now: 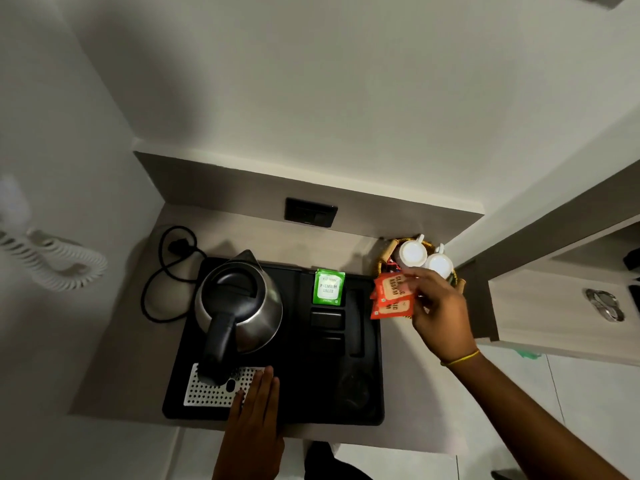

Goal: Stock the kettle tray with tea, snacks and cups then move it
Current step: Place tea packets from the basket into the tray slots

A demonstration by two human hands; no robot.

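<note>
Flat and spread, the left hand [254, 407] rests palm down on the near edge of the black tray [311, 389], its fingertips touching the perforated metal grille [211, 389]. Just beyond those fingers stands the steel kettle [239, 306], handle toward the camera. Up at the tray's far right edge, the right hand [440, 306] pinches a few orange tea packets [393, 296] between thumb and fingers. Left of that pinch, green tea packets [328, 287] stand in a tray slot. Just behind the knuckles, two white cups [426, 258] sit upside down in a woven basket [384, 258].
</note>
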